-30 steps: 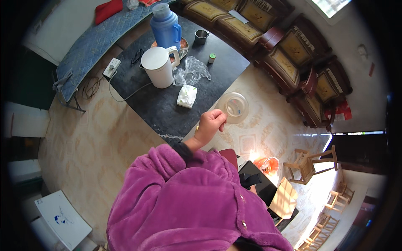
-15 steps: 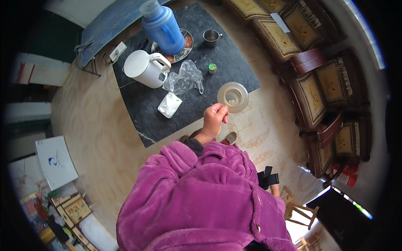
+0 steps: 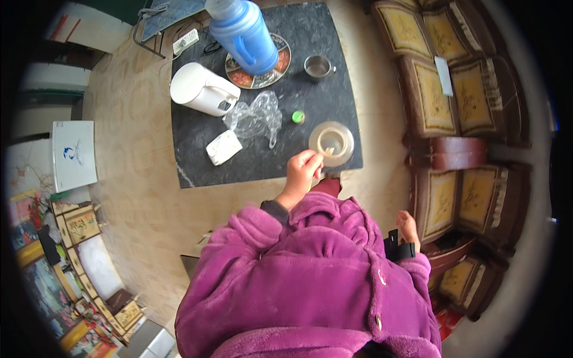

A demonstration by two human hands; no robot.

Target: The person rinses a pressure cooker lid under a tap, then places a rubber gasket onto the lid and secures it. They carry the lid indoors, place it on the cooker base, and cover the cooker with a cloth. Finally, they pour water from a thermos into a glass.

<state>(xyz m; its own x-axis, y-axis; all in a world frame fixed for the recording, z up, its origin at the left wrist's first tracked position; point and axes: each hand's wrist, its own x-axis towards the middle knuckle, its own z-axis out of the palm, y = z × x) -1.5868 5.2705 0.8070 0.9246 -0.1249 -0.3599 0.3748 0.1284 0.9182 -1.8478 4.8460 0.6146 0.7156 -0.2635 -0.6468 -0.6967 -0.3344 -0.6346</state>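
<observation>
My left hand (image 3: pixel 303 174) is closed, thumb and fingers pinching the near rim of a clear round dish (image 3: pixel 348 145) with a wide flat edge. A few small pale bits show in its middle. The dish appears over the near right corner of the dark table (image 3: pixel 250 170); whether it touches the tabletop I cannot tell. Out to the right, away from the table, hangs my right hand (image 3: pixel 408 228) with loosely curved fingers and nothing visible in it. Closest to the dish on the table is a small green-topped jar (image 3: pixel 298 117).
On the table are a metal cup (image 3: pixel 317 67), blue thermos (image 3: pixel 248 39), divided tray (image 3: pixel 283 55), white electric kettle (image 3: pixel 197 89), crumpled plastic bag (image 3: pixel 253 116) and white packet (image 3: pixel 224 148). A power strip (image 3: pixel 186 40) lies by the far left corner. Cushioned sofas (image 3: pixel 436 101) line the right side.
My body has turned and moved nearer the table. The dish, formerly past the table's edge, now appears over its corner. My right hand has come into clearer view at the right.
</observation>
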